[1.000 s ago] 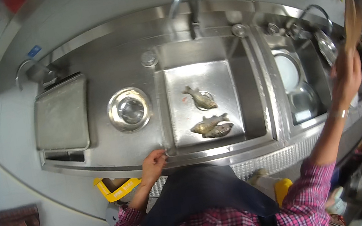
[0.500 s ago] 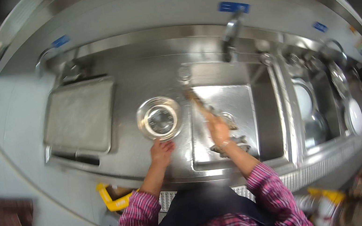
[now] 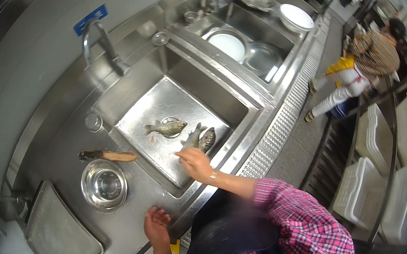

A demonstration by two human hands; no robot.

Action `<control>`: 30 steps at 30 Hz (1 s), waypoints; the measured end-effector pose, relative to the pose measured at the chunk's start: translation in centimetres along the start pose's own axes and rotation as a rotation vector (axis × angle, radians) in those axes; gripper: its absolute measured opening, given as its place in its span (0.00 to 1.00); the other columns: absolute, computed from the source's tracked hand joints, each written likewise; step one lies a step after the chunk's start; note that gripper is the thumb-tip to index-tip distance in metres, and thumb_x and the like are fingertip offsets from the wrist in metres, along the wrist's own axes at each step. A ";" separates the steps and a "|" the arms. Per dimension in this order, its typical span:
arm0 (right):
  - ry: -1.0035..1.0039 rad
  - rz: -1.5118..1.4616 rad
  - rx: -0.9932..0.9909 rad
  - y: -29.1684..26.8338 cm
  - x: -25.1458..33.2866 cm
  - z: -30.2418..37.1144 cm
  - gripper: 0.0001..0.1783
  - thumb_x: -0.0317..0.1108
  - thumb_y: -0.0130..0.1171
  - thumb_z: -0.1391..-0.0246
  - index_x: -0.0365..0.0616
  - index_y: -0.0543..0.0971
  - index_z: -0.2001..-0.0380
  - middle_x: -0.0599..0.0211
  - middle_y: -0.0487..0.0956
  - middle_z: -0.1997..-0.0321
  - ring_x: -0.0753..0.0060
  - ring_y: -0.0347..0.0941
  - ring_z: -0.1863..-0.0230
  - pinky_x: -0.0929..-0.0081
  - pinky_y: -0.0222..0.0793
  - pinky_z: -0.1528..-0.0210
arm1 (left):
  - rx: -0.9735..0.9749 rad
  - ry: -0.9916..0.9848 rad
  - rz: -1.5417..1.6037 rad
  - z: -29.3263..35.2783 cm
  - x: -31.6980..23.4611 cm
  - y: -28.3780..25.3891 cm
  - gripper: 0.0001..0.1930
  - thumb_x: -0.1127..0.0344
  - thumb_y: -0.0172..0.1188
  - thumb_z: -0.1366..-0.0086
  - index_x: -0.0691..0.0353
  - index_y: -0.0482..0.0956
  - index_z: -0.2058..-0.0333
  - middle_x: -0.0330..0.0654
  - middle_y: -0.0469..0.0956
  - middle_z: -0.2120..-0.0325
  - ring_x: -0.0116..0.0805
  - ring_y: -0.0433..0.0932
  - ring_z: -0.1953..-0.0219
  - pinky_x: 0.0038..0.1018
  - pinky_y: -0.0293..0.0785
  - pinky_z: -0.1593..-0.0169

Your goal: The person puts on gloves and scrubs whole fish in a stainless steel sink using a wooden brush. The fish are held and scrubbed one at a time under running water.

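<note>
Over the near edge of the sink [image 3: 170,167], my right hand [image 3: 197,165] has its fingers curled together, and I see nothing held in them. Just beyond it lie two small fish, a greyish one [image 3: 194,137] partly covered by the hand and a darker one [image 3: 207,139]. A third fish [image 3: 167,128] rests on its side by the drain. My left hand [image 3: 157,225] hovers at the counter's front edge, palm turned up, fingers apart and lightly bent, holding nothing. A round metal bowl [image 3: 108,206] stands on the counter, with a wooden-handled brush [image 3: 118,156] lying beside its far rim.
A grey tray [image 3: 61,234] lies on the left. A faucet [image 3: 105,46] rises behind the sink. The second sink to the right contains a white plate [image 3: 227,46] and a clear bowl [image 3: 262,58]. Farther right a person [image 3: 364,64] bends near racks of white trays [image 3: 358,193].
My view has turned to the right. The brush, held in my right hand before, now lies on the counter by the bowl. My right hand is closer to the fish; my left has drawn back from the bowl.
</note>
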State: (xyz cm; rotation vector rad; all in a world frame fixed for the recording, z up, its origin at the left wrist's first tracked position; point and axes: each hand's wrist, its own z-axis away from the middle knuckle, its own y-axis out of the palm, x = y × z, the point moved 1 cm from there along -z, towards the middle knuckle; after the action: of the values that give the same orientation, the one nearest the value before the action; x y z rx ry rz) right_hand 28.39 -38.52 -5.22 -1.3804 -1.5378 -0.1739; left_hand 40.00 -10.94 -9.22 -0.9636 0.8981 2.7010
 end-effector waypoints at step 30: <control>1.542 -0.218 0.137 -11.8 -6.2 60.8 0.09 0.31 0.59 0.42 0.39 0.81 0.60 0.58 0.83 0.69 0.66 0.80 0.67 0.70 0.74 0.61 | -0.374 -0.512 -0.782 0.1 23.6 -6.1 0.17 0.53 0.55 0.29 0.60 0.75 0.51 0.44 0.79 0.62 0.39 0.81 0.65 0.32 0.81 0.60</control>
State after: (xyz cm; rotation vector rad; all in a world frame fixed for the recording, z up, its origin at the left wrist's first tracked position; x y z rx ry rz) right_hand -16.59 -5.45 -32.61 -0.5559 -0.3392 -0.9744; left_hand 23.29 -7.56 -26.61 -0.4629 -0.0910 2.2438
